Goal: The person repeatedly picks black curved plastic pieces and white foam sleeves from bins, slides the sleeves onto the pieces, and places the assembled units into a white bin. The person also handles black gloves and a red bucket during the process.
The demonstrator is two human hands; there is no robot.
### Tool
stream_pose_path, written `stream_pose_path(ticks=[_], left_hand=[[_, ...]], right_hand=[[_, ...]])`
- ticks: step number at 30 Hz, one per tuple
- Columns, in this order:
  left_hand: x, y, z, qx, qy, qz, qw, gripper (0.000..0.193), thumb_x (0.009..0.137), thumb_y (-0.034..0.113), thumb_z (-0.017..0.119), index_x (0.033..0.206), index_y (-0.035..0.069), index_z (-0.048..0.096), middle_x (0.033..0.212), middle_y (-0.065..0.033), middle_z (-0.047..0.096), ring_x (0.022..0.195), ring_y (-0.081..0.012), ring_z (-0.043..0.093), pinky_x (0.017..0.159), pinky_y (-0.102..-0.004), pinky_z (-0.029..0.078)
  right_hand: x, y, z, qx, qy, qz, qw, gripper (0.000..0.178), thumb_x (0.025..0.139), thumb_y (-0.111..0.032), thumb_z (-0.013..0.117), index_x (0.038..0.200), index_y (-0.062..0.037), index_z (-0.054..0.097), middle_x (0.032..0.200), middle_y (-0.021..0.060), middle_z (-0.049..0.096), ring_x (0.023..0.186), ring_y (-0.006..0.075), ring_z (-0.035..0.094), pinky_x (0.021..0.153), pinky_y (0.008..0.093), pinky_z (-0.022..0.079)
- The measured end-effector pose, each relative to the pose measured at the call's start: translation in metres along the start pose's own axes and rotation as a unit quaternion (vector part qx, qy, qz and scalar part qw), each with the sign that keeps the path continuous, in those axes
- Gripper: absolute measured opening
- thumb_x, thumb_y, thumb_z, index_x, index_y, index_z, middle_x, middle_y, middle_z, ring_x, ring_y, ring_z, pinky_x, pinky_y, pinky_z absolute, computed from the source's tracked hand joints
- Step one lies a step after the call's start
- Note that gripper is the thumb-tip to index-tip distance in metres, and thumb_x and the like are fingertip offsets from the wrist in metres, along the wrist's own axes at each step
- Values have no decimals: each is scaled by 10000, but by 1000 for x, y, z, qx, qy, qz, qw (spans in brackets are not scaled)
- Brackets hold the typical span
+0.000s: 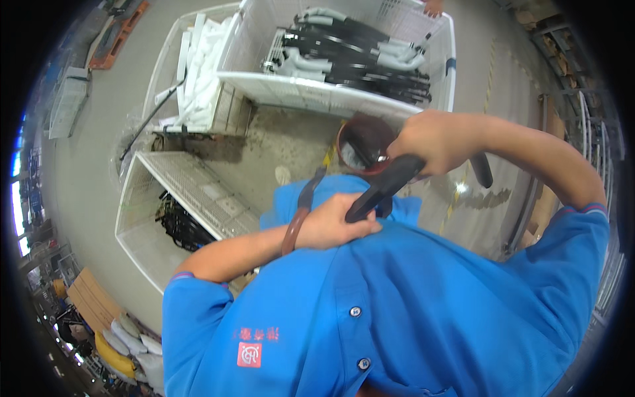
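My right hand [433, 142] is closed round the upper part of a black bar [385, 188] that slants down in front of my chest. The lower end of the bar lies in my left hand [337, 221], whose fingers close on it close to my shirt. A second black rounded end [481, 171] shows right of my right hand; whether it belongs to the same bar is hidden. Just beyond the bar stands a red-brown bucket [340, 142] with something dark and something pale inside. A brown band [294, 230] goes round my left wrist.
A large white crate [297, 81] ahead holds many black parts with grey ends [350, 49]. White pieces [205, 63] fill a crate at its left. Nearer left, another white crate [205, 182] holds black parts [178, 221]. Another person's hand [433, 8] touches the far crate's rim.
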State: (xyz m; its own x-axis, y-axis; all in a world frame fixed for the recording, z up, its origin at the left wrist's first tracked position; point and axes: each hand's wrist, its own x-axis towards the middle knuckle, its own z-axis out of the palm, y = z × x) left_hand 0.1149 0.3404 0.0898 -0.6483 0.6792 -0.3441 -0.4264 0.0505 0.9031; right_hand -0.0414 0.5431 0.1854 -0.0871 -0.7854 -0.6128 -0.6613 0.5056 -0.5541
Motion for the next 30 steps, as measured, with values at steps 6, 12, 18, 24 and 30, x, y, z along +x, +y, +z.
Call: stream_pose_path(ticks=[6, 12, 18, 24, 30], left_hand=[[-6, 5, -23, -172, -19, -88, 981, 162, 868, 125, 717, 904, 32, 590, 616, 6, 551, 391, -43, 444, 375, -216, 321], [-9, 17, -46, -218, -24, -95, 971, 147, 876, 107, 704, 912, 37, 580, 601, 22, 535, 394, -33, 427, 383, -209, 300], [-5, 20, -49, -166, -13, -147, 975, 156, 864, 118, 720, 918, 48, 591, 604, 22, 542, 394, -30, 429, 386, -207, 306], [-24, 9, -66, -227, 22, -136, 964, 161, 858, 122, 725, 915, 54, 590, 619, 11, 553, 403, -46, 442, 380, -213, 312], [-56, -23, -85, -354, 61, -91, 929, 125, 928, 112, 643, 987, 56, 549, 523, 39, 452, 348, -51, 393, 361, -217, 311]], right_hand=[[51, -14, 21, -212, 136, -54, 966, 244, 687, -201, 744, 865, -85, 625, 743, 119, 648, 752, 300, 675, 629, 418, 521], [65, -7, 6, -316, 228, -168, 905, 232, 710, -239, 739, 843, -92, 620, 660, 78, 611, 644, 222, 659, 567, 362, 502], [100, -9, -21, -7, -189, -20, 982, 356, 743, -375, 777, 809, -46, 656, 665, 114, 638, 668, 271, 661, 550, 378, 491], [129, -18, -3, -227, -25, -95, 969, 209, 807, -253, 693, 989, -150, 693, 688, 110, 677, 681, 261, 700, 539, 380, 506], [185, -19, 10, -293, 232, -231, 898, 99, 793, -204, 638, 823, -114, 608, 708, 33, 646, 733, 226, 680, 584, 353, 487]])
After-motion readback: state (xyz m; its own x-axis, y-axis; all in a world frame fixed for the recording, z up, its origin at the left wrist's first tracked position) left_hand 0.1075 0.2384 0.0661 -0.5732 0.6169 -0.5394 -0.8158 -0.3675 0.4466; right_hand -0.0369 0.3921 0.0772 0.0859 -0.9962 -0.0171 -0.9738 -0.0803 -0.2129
